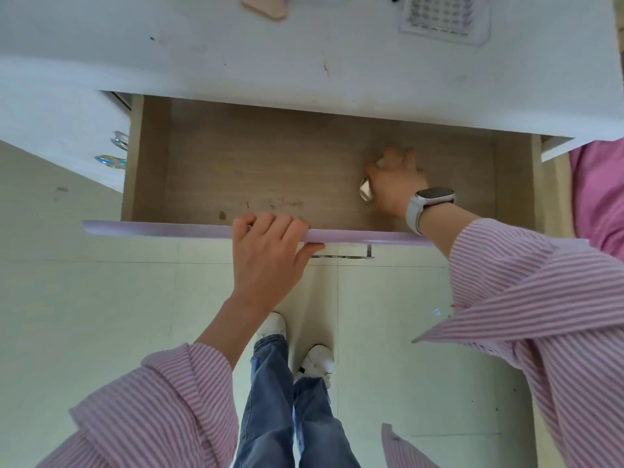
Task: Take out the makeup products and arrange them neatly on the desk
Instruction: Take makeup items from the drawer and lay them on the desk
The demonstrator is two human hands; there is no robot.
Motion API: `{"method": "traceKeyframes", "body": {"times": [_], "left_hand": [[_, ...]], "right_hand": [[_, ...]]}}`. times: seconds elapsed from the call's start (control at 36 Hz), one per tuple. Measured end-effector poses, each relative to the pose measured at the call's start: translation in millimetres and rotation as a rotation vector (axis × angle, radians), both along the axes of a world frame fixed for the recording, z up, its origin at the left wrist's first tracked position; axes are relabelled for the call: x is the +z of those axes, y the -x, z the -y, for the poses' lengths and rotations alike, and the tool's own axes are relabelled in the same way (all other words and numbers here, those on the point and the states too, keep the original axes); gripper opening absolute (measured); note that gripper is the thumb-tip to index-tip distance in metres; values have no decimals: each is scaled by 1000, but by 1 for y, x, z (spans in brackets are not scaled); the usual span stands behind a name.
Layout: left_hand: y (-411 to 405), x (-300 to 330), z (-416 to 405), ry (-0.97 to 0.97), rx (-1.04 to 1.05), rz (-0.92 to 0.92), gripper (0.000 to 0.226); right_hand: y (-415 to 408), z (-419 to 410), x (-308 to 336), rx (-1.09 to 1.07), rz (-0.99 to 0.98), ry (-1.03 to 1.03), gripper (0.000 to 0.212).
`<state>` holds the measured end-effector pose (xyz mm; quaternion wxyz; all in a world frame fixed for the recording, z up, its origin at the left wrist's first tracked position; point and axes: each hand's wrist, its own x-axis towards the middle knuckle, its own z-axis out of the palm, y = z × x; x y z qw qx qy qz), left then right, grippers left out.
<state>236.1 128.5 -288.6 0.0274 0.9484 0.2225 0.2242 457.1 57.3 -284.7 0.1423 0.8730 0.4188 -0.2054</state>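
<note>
Head view: white desk (304,62) up top w/ a clear tray (445,20) already on it; drawer (270,163) pulled out below. Left hand (270,255) curls over the drawer front, holding it. Right hand (395,184) is inside, fingers clamped on a small shiny makeup item (364,190) (type unclear). Step, I'd say: taking out. Next: lift clear, set beside the tray.

floor (101,332): pale tiles | desk (270,62): white | right: perhaps pink bedding (601,197)
</note>
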Motion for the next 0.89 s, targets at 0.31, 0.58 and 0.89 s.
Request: {"method": "traceKeyframes", "body": {"times": [0.31, 0.58, 0.89], "left_hand": [[3, 1, 3, 35, 12, -24, 32], [1, 8, 2, 107, 33, -111, 31], [-9, 52, -1, 365, 36, -220, 37]], "right_hand": [[0, 10, -21, 53, -117, 130, 62], [7, 23, 21, -34, -221, -108, 31], [13, 22, 108, -195, -524, -602, 35]]}}
